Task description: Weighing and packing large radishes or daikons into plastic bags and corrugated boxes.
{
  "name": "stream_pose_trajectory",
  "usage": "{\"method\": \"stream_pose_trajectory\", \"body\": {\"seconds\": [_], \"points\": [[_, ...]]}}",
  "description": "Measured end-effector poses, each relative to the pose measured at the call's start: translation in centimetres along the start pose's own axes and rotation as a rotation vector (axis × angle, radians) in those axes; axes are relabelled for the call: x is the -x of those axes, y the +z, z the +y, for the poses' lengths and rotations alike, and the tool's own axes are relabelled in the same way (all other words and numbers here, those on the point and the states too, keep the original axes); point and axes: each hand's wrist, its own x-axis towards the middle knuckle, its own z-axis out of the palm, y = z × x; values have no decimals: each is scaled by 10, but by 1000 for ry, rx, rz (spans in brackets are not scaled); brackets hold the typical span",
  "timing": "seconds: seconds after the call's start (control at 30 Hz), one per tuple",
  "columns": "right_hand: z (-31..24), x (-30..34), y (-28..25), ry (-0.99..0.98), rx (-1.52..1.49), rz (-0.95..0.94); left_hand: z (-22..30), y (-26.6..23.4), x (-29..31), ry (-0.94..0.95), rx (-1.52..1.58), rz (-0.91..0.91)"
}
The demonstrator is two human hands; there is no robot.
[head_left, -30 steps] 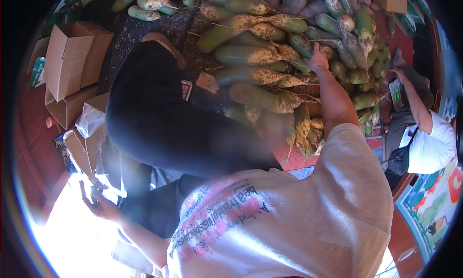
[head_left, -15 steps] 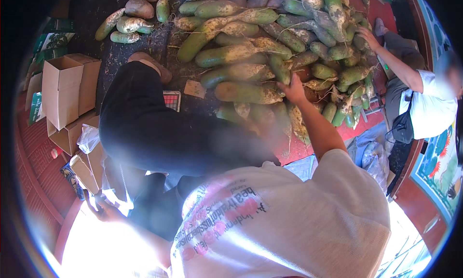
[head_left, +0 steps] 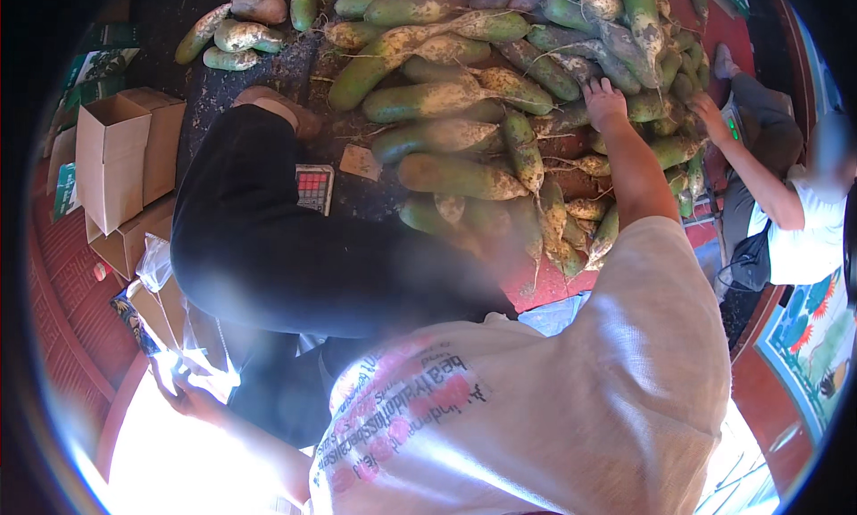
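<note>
My right hand (head_left: 606,104) reaches over a heap of green radishes (head_left: 571,42) with soil-streaked pale ends. Its fingers are extended and slightly bent, resting on the radishes in the heap's middle; no radish is lifted. A shorter green radish (head_left: 523,147) lies lengthwise to its left, beside the tip of a large radish (head_left: 460,176). At lower left my left hand (head_left: 189,397) is beside an opened carton and clear plastic (head_left: 155,263); strong glare hides its fingertips.
Cardboard boxes (head_left: 114,162) stand at left. A calculator (head_left: 314,188) and a cardboard piece (head_left: 361,162) lie near my leg. Brownish round roots (head_left: 259,4) sit at upper left. At right, another person's hand (head_left: 711,120) is at the heap's edge.
My right hand has left the shorter radish and moved right and farther away, onto other radishes. That radish now lies slightly lower. The other person's hand has moved nearer.
</note>
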Motion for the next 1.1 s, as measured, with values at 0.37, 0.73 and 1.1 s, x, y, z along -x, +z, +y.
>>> {"method": "stream_pose_trajectory", "body": {"seconds": [0.37,0.73,1.1], "points": [[9,0,46,-133,256,-11,-15,-17,-18,-189,162,-173],[8,126,-100,215,-1511,350,19,-9,-26,-41,14,6],[-140,26,-94,394,-2669,-19,-64,-41,-70,287,99,-122]]}}
